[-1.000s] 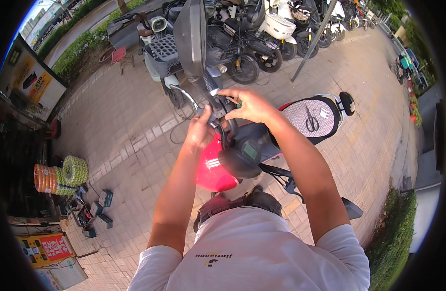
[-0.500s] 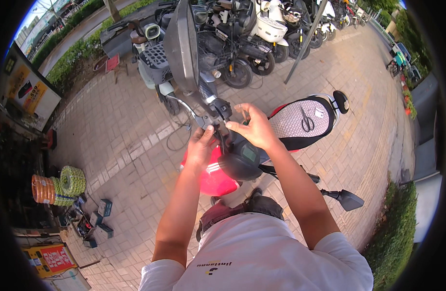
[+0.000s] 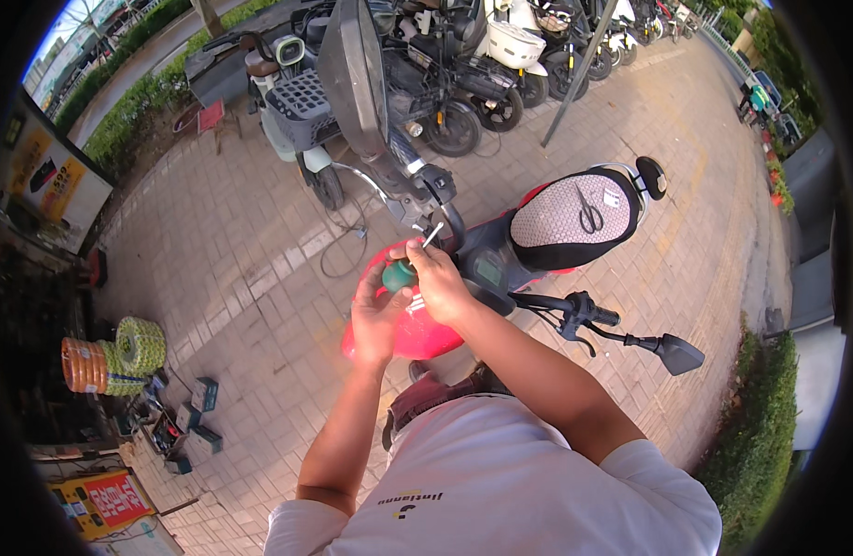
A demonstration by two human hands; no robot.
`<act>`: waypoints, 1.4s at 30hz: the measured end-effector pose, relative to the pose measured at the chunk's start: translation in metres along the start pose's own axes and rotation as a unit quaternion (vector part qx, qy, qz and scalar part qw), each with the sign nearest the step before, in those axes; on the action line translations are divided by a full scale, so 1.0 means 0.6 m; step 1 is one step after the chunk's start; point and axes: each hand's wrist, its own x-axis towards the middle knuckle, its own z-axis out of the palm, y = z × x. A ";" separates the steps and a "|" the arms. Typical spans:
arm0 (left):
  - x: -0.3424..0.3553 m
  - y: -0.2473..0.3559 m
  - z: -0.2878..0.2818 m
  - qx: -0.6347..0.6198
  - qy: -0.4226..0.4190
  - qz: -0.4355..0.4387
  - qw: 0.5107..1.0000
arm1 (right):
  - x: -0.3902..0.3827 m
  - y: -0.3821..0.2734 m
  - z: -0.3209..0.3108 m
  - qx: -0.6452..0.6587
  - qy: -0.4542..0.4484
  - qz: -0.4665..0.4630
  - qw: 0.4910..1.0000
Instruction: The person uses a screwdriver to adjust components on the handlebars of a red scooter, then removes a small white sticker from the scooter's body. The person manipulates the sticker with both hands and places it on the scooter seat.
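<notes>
My left hand [image 3: 375,306] and my right hand [image 3: 428,273] meet over the red front panel [image 3: 403,338] of a scooter, fingers closed on a green-handled tool [image 3: 398,276]. A thin metal shaft [image 3: 433,236] sticks up past my right fingers. Just above them are the handlebar switch housing [image 3: 435,183] and a large grey guard [image 3: 352,74] or mirror; I cannot tell which. To the right, black scissors [image 3: 588,213] lie on the patterned seat [image 3: 542,227]. The other grip [image 3: 604,315] and a mirror [image 3: 676,354] extend at lower right.
A row of parked scooters [image 3: 482,93] lines the top, beside a leaning pole [image 3: 574,93]. At left are coiled hoses [image 3: 139,343], toolboxes [image 3: 204,398] and signboards [image 3: 102,496]. A cable [image 3: 343,264] crosses the paving [image 3: 213,269]; a hedge [image 3: 741,435] runs at right.
Both hands have left the upper handlebar switch and come down toward me, now together round the green-handled tool. The right grip and mirror show more fully.
</notes>
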 end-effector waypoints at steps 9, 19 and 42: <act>0.033 0.014 -0.031 0.029 0.021 0.030 0.999 | 0.032 0.009 0.020 0.039 0.026 -0.021 0.999; 0.050 0.011 -0.031 0.040 0.008 0.023 0.999 | 0.035 -0.002 0.019 0.050 0.046 -0.022 0.997; 0.099 0.043 -0.039 -0.070 -0.029 -0.174 0.982 | 0.043 0.008 0.016 0.089 0.046 -0.029 0.995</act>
